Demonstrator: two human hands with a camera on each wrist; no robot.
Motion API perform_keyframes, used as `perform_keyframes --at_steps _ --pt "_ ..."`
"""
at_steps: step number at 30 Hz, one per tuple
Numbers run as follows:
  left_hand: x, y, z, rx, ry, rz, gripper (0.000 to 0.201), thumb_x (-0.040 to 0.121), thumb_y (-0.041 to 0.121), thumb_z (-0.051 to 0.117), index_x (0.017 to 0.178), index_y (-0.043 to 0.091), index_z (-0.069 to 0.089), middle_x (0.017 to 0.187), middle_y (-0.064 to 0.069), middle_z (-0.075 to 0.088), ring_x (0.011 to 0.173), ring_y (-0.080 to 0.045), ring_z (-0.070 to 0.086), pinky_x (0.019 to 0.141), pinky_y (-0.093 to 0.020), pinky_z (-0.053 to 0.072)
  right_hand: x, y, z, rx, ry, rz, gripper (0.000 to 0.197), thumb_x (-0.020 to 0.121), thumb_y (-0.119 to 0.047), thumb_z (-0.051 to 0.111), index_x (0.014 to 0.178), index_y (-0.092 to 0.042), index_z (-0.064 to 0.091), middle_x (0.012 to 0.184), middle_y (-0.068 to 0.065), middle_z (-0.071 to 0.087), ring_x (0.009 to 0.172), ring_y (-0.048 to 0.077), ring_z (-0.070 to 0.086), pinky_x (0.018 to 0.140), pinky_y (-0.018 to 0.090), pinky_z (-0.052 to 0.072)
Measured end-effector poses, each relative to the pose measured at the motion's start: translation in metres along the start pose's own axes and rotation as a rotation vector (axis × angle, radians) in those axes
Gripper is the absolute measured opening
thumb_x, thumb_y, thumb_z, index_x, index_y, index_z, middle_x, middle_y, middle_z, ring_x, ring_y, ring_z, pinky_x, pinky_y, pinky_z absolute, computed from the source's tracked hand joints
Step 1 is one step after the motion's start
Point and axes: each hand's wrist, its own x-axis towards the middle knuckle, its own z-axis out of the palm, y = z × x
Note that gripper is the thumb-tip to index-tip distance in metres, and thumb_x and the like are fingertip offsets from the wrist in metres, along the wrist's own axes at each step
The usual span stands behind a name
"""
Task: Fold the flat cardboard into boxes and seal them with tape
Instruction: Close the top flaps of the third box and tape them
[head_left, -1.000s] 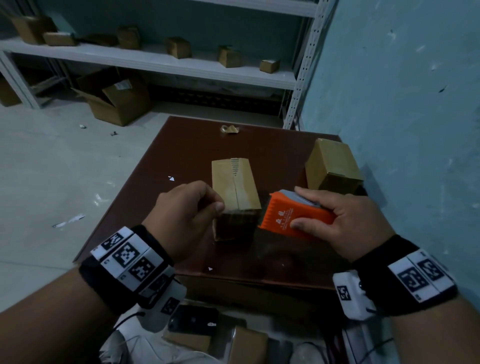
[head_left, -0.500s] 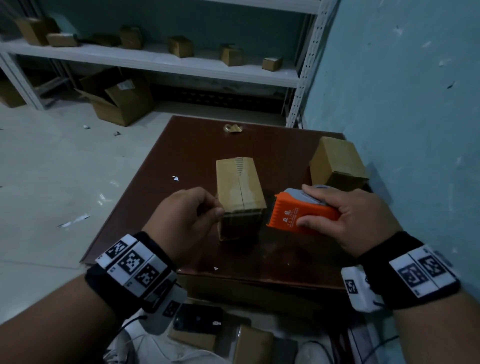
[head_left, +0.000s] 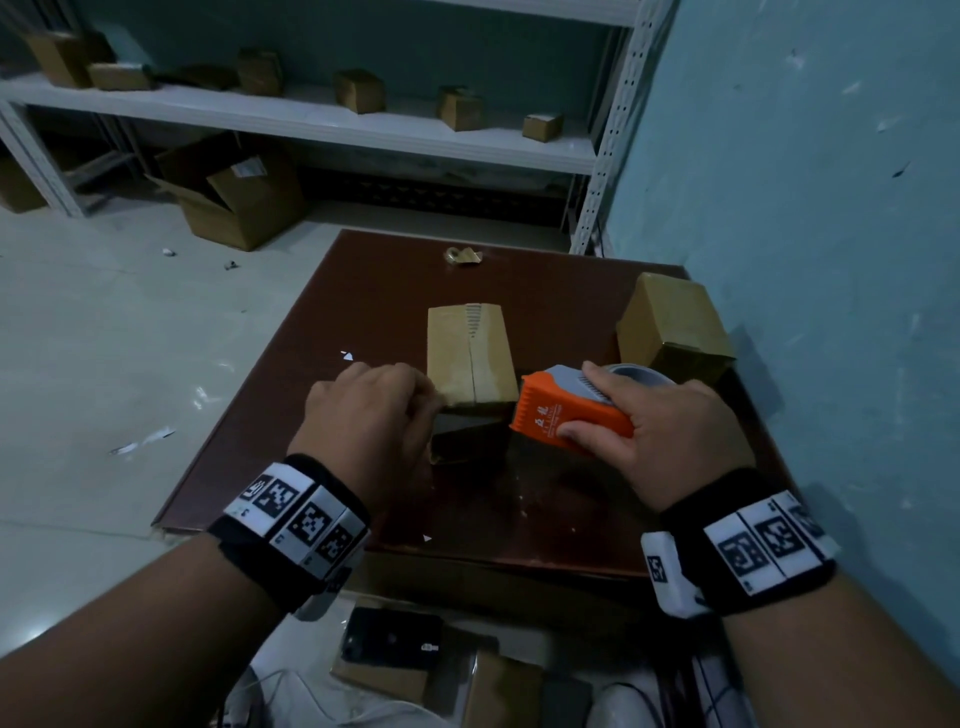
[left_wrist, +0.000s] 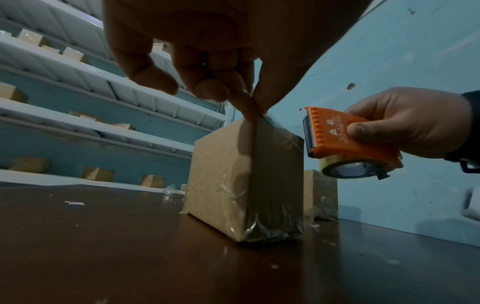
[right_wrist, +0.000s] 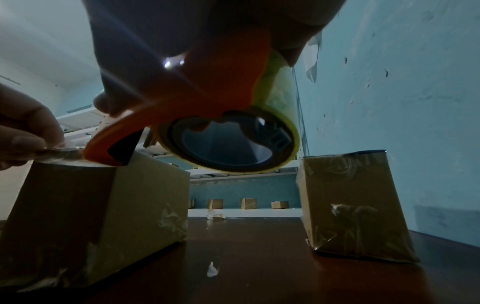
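Left hand (head_left: 371, 415) pinches the tape end at the near top edge of the cardboard box (head_left: 470, 358); right hand (head_left: 660, 436) grips the orange tape dispenser (head_left: 566, 415).

Box sits at table (head_left: 311, 415) centre, long axis toward 12 o'clock, top seam taped. Left thumb and forefinger are pressed together on the clear strip at the box's 6 o'clock upper corner — other fingers curled. The dispenser hangs just beside the box at its 4 o'clock, toothed blade toward the box, the roll underneath; right fingers lie over the top, thumb on the orange side. A second sealed box (head_left: 672, 325) stands at 2 o'clock, well apart, near the blue wall (head_left: 805, 234). A crumpled tape scrap (head_left: 462, 255) lies at 12 o'clock on the table's far edge. Shelf (head_left: 311, 124) behind holds more small boxes — an open carton (head_left: 239, 197) sits on the floor at 10 o'clock.
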Motion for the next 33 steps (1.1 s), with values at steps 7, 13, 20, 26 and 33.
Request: perform_keyframes --at_steps 7,13,20,26,33 --pt "0.008 -0.008 0.004 0.126 0.008 0.046 0.045 0.097 0.048 0.046 0.141 0.053 0.039 0.106 0.017 0.064 0.109 -0.018 0.053 0.093 -0.05 0.044 0.01 -0.009 0.001 -0.001 -0.098 0.063 0.093 0.079 -0.081 0.028 0.151 -0.027 0.053 0.121 0.006 0.075 0.103 0.03 0.068 0.091 0.042 0.052" --pt "0.011 -0.011 0.004 0.16 0.066 0.045 0.028 0.092 0.051 0.054 0.118 0.048 0.065 0.125 0.007 0.053 0.123 -0.026 0.043 0.092 -0.054 0.044 0.015 -0.006 0.008 -0.032 -0.119 0.075 0.082 0.087 -0.078 0.046 0.154 -0.031 0.047 0.127 0.003 0.073 0.108 0.027 0.067 0.095 0.04 0.051" --pt "0.024 -0.018 0.003 0.016 0.039 0.166 0.039 0.099 0.039 0.055 0.138 0.044 0.049 0.138 0.017 0.062 0.135 -0.012 0.05 0.114 -0.046 0.03 0.018 -0.003 0.012 -0.025 -0.128 0.108 0.087 0.083 -0.083 0.037 0.153 -0.033 0.049 0.128 0.003 0.072 0.107 0.028 0.067 0.094 0.042 0.053" --pt "0.02 -0.023 0.011 0.159 -0.012 0.31 0.051 0.091 0.043 0.053 0.141 0.053 0.052 0.137 0.007 0.058 0.13 -0.026 0.051 0.106 -0.06 0.035 0.02 -0.003 0.011 -0.022 -0.156 0.13 0.089 0.081 -0.085 0.031 0.154 -0.036 0.045 0.13 0.002 0.071 0.108 0.027 0.066 0.094 0.041 0.053" --pt "0.028 -0.027 0.016 0.104 0.128 0.365 0.04 0.093 0.059 0.052 0.122 0.04 0.072 0.123 0.008 0.063 0.123 -0.025 0.055 0.102 -0.054 0.038 0.022 -0.003 0.012 -0.014 -0.221 0.144 0.085 0.084 -0.084 0.04 0.157 -0.041 0.037 0.138 -0.001 0.065 0.118 0.026 0.059 0.098 0.038 0.05"
